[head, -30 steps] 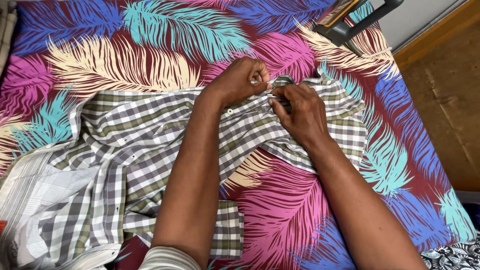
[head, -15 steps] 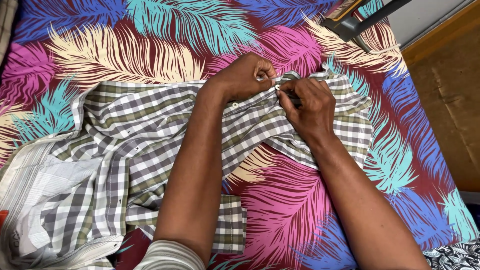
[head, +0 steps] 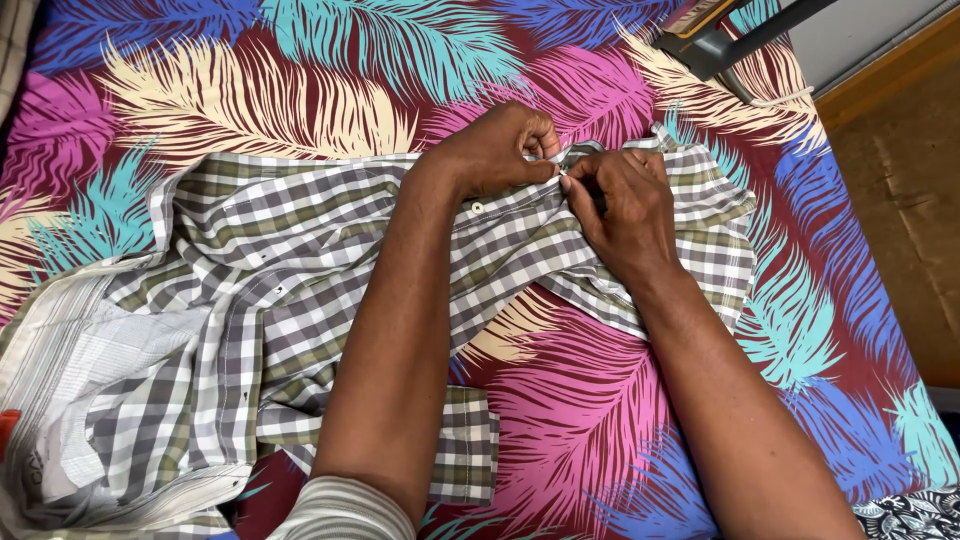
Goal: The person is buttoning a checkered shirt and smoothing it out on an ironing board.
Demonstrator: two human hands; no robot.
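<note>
Your left hand (head: 497, 150) and right hand (head: 622, 205) both pinch the soft, crumpled checked shirt (head: 290, 300) at its collar, fingertips meeting, near the far edge of the feather-patterned bedsheet (head: 590, 420) it sprawls across.

No pkgs, labels, signs or screens in view here — nothing of that kind on the bed.

The shirt (head: 300, 300) lies on the bedsheet (head: 600, 420) — both hands (head: 560, 175) on its collar end.
</note>
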